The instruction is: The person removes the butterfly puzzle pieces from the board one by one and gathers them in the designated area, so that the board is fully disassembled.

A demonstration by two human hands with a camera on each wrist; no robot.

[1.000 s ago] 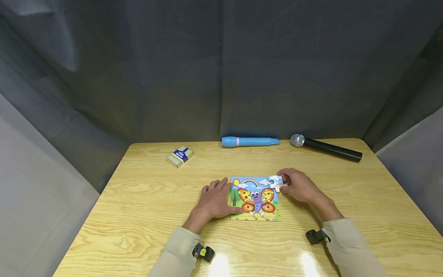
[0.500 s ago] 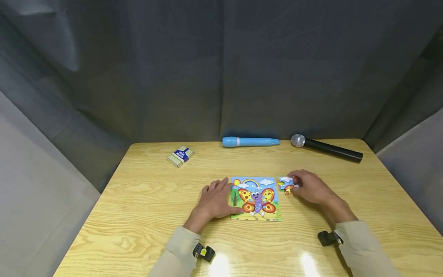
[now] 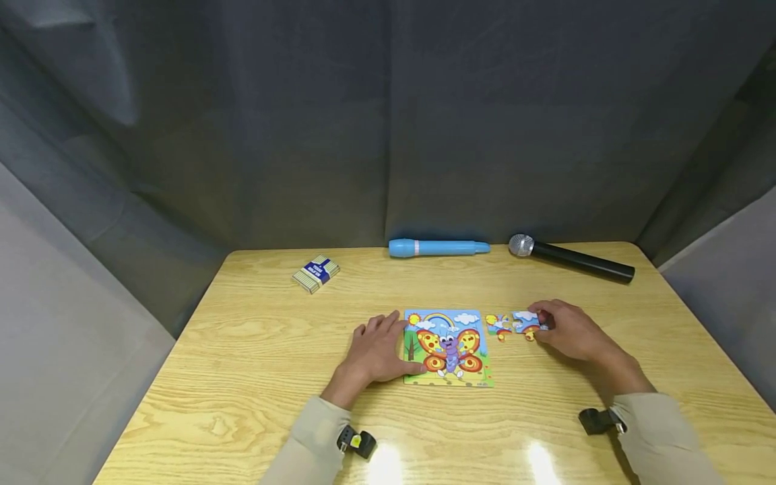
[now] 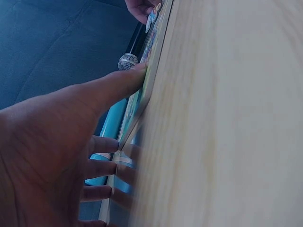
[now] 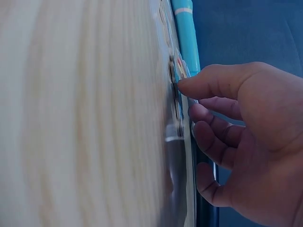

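A square jigsaw puzzle (image 3: 449,350) with a butterfly, rainbow and sun picture lies on the wooden table. My left hand (image 3: 377,347) rests at its left side, fingers spread, the thumb touching its front left part. To the right of the puzzle lies a loose puzzle piece (image 3: 499,325) with a sun on it. Beside that, my right hand (image 3: 570,329) pinches another puzzle piece (image 3: 525,321) showing sky, cloud and part of a wing. In the right wrist view the thumb (image 5: 191,86) presses at the pieces' edge; whether more lie beneath is hidden.
Along the back edge lie a blue marker-shaped microphone (image 3: 439,248) and a black microphone (image 3: 572,261) with a silver mesh head. A small striped pack (image 3: 316,273) with a blue band sits at the back left. A dark curtain (image 3: 388,121) hangs behind the table.
My right hand has moved right, away from the puzzle's top right corner, with a piece in its grip. The loose sun piece now shows fully. My left hand has stayed put.
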